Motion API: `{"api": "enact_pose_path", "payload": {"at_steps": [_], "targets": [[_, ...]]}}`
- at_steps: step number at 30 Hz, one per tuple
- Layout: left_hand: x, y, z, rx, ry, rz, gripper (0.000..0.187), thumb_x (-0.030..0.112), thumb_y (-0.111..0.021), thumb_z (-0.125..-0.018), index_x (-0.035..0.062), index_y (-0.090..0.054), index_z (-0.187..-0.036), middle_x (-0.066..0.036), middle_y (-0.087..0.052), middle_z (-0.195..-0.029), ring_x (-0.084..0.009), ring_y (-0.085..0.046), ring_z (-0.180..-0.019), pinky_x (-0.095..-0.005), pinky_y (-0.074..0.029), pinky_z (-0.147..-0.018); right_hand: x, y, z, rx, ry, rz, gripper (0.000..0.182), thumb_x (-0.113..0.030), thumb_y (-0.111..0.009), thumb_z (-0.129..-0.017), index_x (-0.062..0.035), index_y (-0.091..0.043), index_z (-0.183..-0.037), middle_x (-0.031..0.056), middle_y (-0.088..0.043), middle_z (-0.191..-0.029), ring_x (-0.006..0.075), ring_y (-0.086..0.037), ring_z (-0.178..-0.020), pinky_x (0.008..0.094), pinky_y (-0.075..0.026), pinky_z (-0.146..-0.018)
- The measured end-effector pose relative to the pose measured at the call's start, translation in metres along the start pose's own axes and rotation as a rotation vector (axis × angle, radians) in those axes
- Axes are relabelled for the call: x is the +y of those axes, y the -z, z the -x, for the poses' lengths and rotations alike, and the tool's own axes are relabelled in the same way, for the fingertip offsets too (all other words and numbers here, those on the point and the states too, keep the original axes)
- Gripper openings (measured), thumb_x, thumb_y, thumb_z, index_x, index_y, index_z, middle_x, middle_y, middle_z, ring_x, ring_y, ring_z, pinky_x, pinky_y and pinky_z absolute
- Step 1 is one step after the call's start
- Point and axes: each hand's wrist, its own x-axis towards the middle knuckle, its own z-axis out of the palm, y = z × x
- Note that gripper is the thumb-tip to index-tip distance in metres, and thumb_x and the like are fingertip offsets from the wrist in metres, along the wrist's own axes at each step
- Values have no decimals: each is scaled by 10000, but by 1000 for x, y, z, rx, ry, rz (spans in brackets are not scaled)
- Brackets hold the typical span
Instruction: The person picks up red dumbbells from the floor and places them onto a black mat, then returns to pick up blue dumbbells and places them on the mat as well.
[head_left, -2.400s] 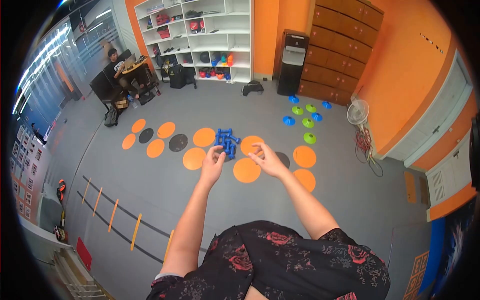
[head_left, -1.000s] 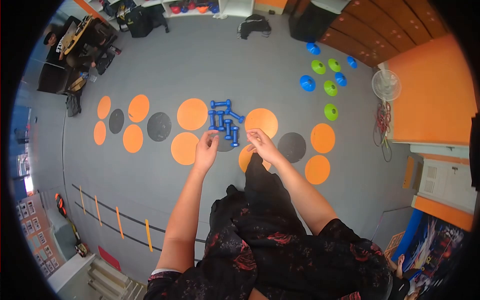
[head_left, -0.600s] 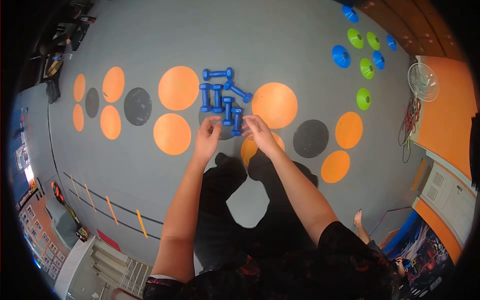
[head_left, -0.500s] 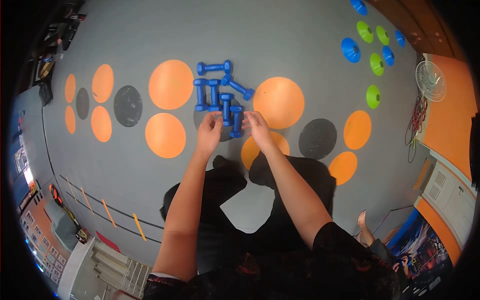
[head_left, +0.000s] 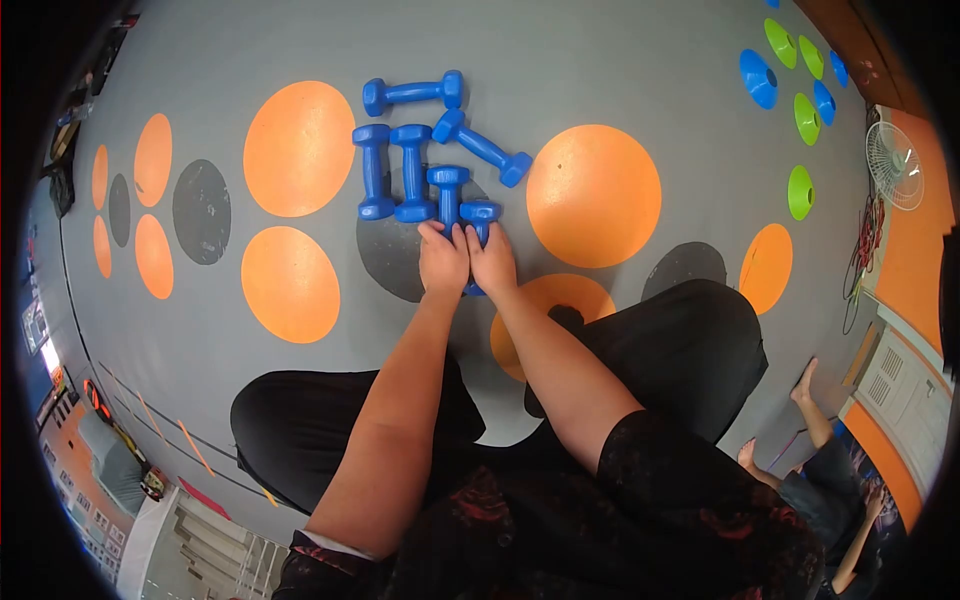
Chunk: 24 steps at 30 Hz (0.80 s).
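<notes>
Several blue dumbbells lie grouped on the floor before me. My left hand (head_left: 443, 264) is closed round the handle of one upright-lying dumbbell (head_left: 448, 178), whose far head stands out beyond my fingers. Beside it, nearly touching, my right hand (head_left: 492, 262) is closed on the nearest dumbbell (head_left: 481, 212); its near end shows partly below my wrists. Left of these, two dumbbells lie side by side, the outer dumbbell (head_left: 373, 172) and the inner dumbbell (head_left: 412, 174). Above them is a crosswise dumbbell (head_left: 413, 93), with a slanted dumbbell (head_left: 482, 148) to its lower right.
Orange circles (head_left: 594, 196) and dark circles (head_left: 202, 212) mark the grey floor. Blue and green disc cones (head_left: 807, 119) lie at the upper right, near a fan (head_left: 894, 165). Another person's bare foot (head_left: 804, 380) shows at the lower right.
Both hands have come together and down onto the two nearest dumbbells, closing round them. My body has leaned lower and closer, with my knees spread wider.
</notes>
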Motion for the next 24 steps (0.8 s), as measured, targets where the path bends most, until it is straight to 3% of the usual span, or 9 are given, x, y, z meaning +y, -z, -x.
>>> {"api": "enact_pose_path", "payload": {"at_steps": [2, 7, 8, 15, 19, 21, 22, 24], "targets": [[-5, -4, -2, 1, 21, 19, 392, 376, -601, -1008, 43, -437, -1134, -267, -665, -1072, -472, -651, -1007, -547, -504, -876, -5, 2, -3, -34, 10, -14, 456, -427, -634, -996, -15, -608, -1188, 282, -705, -1111, 492, -659, -1055, 519, -522, -903], [-3, -11, -5, 57, 25, 33, 443, 394, -647, -987, 25, -429, -1103, -298, -662, -1028, -498, -648, -985, -555, -501, -857, -4, 2, -6, -90, -51, -75, 471, -385, -667, -977, -16, -606, -1263, 303, -708, -1122, 487, -667, -1083, 511, -525, -927], [-7, -13, -6, 80, -9, 40, 465, 395, -670, -977, 22, -414, -1086, -310, -665, -994, -513, -651, -971, -564, -499, -835, -2, 2, -7, -109, -40, -89, 494, -411, -659, -972, -16, -582, -1259, 303, -709, -1111, 508, -668, -1061, 551, -529, -928], [-9, -10, -8, 40, -29, -5, 494, 394, -692, -957, 19, -410, -1112, -295, -662, -1024, -502, -650, -975, -561, -502, -864, 7, 6, -8, -137, 19, -110, 442, -374, -629, -992, 7, -580, -1210, 324, -702, -1074, 523, -662, -1024, 568, -528, -901], [-4, -13, -3, -15, 15, 47, 562, 367, -727, -907, 6, -390, -1174, -307, -685, -1021, -517, -672, -960, -568, -513, -868, 24, 9, -14, -28, 8, -84, 379, -320, -628, -983, 1, -603, -1184, 313, -709, -1038, 521, -666, -998, 566, -531, -884], [2, -14, 0, -33, 31, 77, 589, 356, -731, -888, 4, -380, -1203, -313, -691, -1023, -518, -678, -966, -565, -519, -872, 29, 16, -18, 30, -56, -172, 349, -282, -652, -980, 28, -625, -1139, 270, -713, -944, 477, -691, -928, 522, -543, -842], [7, -12, 1, -60, 34, 85, 595, 345, -731, -866, -5, -398, -1213, -318, -694, -1034, -512, -680, -985, -556, -524, -889, 31, 21, -18, 160, 99, -107, 358, -284, -662, -961, 34, -633, -1122, 265, -705, -908, 469, -691, -887, 516, -545, -824], [8, -13, -1, -90, 41, 100, 603, 335, -732, -845, -13, -415, -1222, -323, -697, -1046, -506, -682, -1004, -547, -529, -906, 35, 33, -26, 133, 79, -50, 359, -281, -665, -952, 36, -634, -1118, 267, -705, -908, 467, -692, -888, 513, -544, -824]]}}
